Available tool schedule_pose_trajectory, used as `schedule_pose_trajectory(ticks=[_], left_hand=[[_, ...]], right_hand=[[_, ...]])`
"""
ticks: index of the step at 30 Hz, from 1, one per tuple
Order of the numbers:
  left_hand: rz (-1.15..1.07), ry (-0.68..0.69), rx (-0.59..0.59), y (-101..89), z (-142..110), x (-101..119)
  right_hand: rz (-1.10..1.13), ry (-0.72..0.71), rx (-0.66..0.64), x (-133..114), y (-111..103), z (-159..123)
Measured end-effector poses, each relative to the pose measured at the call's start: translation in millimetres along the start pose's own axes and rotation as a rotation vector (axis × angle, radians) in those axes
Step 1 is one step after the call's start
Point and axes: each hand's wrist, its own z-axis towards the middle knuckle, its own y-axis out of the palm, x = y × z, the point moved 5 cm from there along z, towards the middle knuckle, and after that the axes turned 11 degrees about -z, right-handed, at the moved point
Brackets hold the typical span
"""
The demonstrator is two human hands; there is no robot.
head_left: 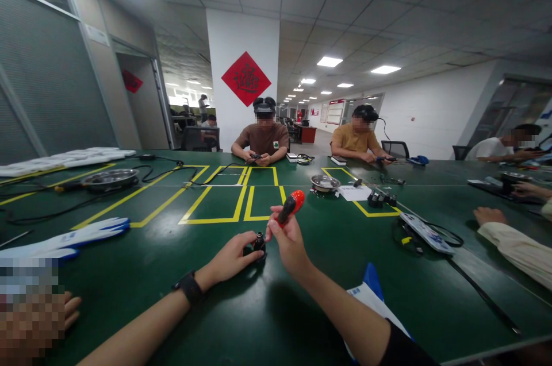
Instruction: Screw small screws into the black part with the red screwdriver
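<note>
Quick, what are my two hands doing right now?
Left hand: closed on a small black part.
Right hand: closed on a red-and-black screwdriver handle.

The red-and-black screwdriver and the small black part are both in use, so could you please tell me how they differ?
The screwdriver has bright red on its handle; the black part has none. The screwdriver slants in the right hand, while the part stands roughly upright in the left hand. Both have black on them and are hand-held.
</note>
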Motion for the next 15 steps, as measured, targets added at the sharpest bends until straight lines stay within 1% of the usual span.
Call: schedule_pose_trajectory(ticks=[5, 8, 10, 12, 15], left_hand=[[0.039, -0.006, -0.012, -0.4, -1, 2], [0.061, -0.002, -0.019, -1.3, -3, 1], [0.068, -0.001, -0.013, -2.6, -4, 0], [0.068, 0.000, 0.000, -4.1, -4, 0], [0.064, 0.024, 0.006, -5.3, -6, 1]], right_hand=[[-0.009, 0.015, 0.016, -6, -1, -1], [-0.070, 0.026, -0.024, -13, 1, 0], [-0.092, 0.001, -0.042, -17, 2, 2], [-0.120, -0.018, -0.078, -16, 4, 2], [-0.121, -0.027, -0.075, -11, 4, 1]])
